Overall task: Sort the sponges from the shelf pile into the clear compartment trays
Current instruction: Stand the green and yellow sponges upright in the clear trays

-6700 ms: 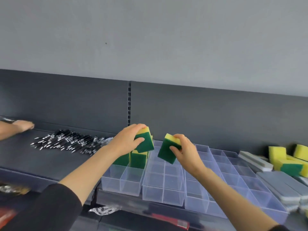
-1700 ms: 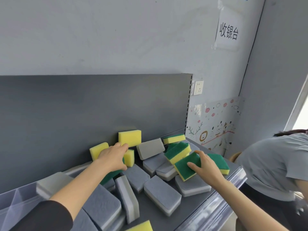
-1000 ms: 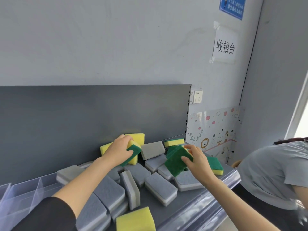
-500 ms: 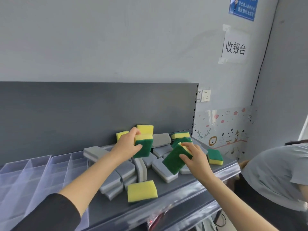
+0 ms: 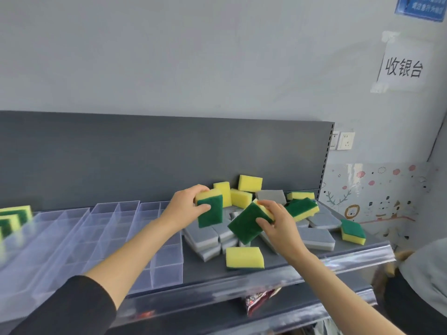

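Your left hand [image 5: 187, 209] grips a sponge [image 5: 210, 211] upright; your right hand [image 5: 278, 222] pinches a second sponge [image 5: 245, 224] by its yellow edge. Both hang above the pile [image 5: 205, 238], probably bound for the trays [image 5: 167, 269] at left.

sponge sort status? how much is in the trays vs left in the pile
Early stage. Done: a few green-and-yellow sponges stand at the far left, apparently in a tray; the clear trays beside the pile show none. In hand: the left hand grips one sponge, the right hand a second sponge, both above the pile. Left: the pile, grey and yellow sponges, lies on the shelf.
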`<state>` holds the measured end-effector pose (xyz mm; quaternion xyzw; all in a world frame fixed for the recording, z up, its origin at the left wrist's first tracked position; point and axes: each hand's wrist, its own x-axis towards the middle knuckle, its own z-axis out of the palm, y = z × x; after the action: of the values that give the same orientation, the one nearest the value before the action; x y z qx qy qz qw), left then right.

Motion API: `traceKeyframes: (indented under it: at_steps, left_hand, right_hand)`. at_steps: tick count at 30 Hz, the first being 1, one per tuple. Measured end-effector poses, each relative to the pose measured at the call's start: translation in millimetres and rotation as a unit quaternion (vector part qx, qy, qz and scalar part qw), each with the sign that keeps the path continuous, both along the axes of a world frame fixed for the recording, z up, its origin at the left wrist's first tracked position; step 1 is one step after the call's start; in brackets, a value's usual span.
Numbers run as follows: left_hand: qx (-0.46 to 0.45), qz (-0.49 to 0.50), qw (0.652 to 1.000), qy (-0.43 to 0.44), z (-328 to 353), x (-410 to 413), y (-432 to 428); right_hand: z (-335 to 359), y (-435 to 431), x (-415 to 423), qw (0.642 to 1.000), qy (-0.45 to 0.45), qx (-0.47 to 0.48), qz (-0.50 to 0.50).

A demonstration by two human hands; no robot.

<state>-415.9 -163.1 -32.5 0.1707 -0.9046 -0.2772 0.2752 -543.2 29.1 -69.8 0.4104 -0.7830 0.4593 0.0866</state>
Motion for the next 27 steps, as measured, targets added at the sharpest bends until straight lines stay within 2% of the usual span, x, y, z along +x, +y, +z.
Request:
traceKeyframes:
  at_steps: [17,27]
  left_hand:
    - [0.031,0.132,0.991,0.001,4,130,-95]
    - [0.017,0.149,0.989,-0.012,9,193,-182]
  right_hand:
    - [13,-129,85,0.990,0.009,0.004,0.143]
    - [23,-222,140,0.989,0.021,0.012,0.149]
